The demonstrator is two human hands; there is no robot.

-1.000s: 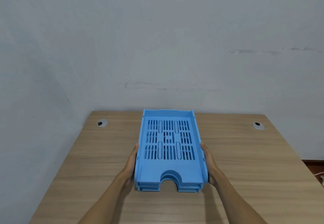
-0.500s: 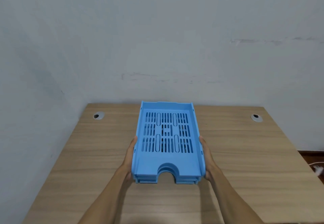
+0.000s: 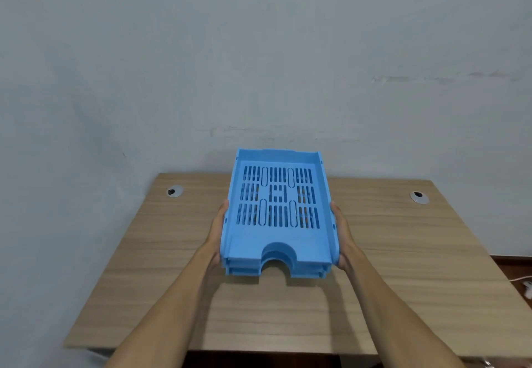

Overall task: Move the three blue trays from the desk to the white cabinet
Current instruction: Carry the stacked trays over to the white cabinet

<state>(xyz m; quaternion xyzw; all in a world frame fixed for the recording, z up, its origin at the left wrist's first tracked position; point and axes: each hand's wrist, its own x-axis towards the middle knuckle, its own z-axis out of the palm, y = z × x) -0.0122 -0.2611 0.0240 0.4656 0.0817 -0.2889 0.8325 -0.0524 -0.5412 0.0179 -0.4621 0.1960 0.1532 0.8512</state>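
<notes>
A nested stack of blue trays with slotted bottoms and a half-round notch at the near end hangs above the wooden desk, casting a shadow on it. My left hand grips the stack's left side wall. My right hand grips its right side wall. Three stacked front edges show at the near end. The white cabinet is not in view.
The desk stands against a pale grey wall. Two round cable grommets sit near its back corners, one at the left and one at the right. A white cable lies on the dark floor at the right.
Both hands have lifted the tray stack off the desk; it now sits higher in view, its far end overlapping the wall, with a shadow below.
</notes>
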